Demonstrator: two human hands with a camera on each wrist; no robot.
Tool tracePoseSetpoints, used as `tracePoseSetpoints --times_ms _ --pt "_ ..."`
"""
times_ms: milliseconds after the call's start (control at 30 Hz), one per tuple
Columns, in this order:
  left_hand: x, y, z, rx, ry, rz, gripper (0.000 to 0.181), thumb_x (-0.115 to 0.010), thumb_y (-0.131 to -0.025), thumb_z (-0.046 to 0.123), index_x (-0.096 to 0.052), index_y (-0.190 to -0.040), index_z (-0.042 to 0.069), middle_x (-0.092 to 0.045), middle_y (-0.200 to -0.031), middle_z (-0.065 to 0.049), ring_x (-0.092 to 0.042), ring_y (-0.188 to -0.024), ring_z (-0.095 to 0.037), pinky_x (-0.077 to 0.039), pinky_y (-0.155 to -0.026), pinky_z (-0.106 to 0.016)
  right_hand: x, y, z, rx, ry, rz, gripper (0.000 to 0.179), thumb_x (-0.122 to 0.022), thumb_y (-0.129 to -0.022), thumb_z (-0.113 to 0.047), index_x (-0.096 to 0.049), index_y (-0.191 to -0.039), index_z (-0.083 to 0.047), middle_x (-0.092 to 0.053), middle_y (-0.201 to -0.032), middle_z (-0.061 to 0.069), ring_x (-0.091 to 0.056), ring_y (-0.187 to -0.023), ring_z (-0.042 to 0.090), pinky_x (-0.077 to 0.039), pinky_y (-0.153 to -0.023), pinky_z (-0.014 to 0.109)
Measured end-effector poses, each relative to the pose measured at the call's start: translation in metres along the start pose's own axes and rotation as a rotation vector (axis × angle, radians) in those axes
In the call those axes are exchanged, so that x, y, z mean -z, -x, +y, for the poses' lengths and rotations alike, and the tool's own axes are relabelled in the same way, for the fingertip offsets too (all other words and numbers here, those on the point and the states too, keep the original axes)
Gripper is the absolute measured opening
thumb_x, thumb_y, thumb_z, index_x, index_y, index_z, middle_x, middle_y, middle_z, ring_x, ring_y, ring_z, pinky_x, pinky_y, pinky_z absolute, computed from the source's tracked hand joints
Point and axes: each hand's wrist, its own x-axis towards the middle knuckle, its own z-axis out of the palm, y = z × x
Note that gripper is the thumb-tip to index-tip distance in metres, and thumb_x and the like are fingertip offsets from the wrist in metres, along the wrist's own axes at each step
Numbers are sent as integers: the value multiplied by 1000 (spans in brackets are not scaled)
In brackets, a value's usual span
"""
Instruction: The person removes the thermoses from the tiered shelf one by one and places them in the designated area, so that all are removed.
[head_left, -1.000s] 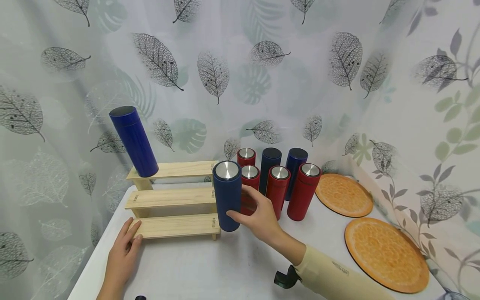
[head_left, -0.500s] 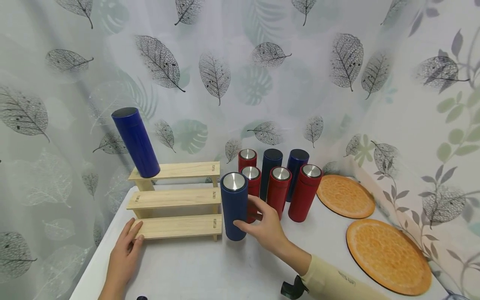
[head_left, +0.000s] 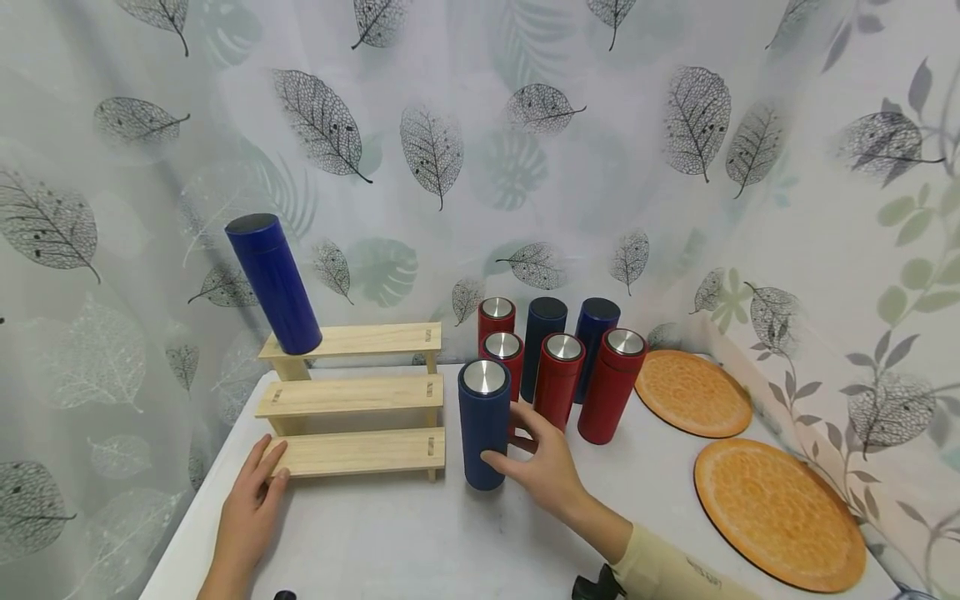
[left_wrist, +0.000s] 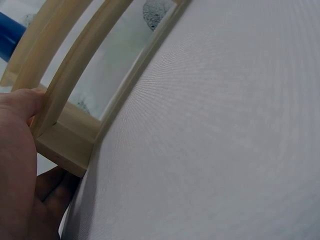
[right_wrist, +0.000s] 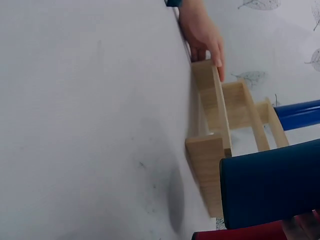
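Note:
My right hand grips a navy thermos bottle with a silver lid top, thumb on the near side and fingers behind. The bottle stands upright just right of a three-step wooden rack, its base close over the white table. In the right wrist view the bottle shows its underside edge. My left hand holds the left end of the rack's lowest step; the left wrist view shows the thumb at the board and other fingers tucked low by the end support. A glossy blue bottle stands on the top step's left end.
Behind my right hand stand several red bottles with silver lid tops, plus a dark navy bottle and a blue bottle. Two round orange mats lie along the table's right side. A leaf-patterned curtain hangs behind.
My right hand has carried the navy bottle rightward and down, from overlapping the rack's right end to beside it. The left hand keeps its place on the rack.

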Motion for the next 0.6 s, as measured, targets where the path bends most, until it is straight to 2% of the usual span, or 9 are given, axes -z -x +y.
tracePoseSetpoints --times_ms 267,600 --pt "0 1 0 0 -4 -1 50 -57 -115 30 -55 -159 6 -33 -174 -17 -36 -155 -49 -17 -98 6 5 6 9 0 -39 7 67 -93 -88 -17 -64 -148 -24 -70 -137 -4 -70 -124 22 -61 -101 38" --pt "0 0 0 4 3 -6 51 -57 -115 31 -54 -160 6 -33 -174 -17 -34 -156 -48 -17 -100 5 9 13 15 -24 1 15 65 -94 -88 -22 -65 -146 -21 -71 -137 -4 -70 -124 22 -61 -101 41"
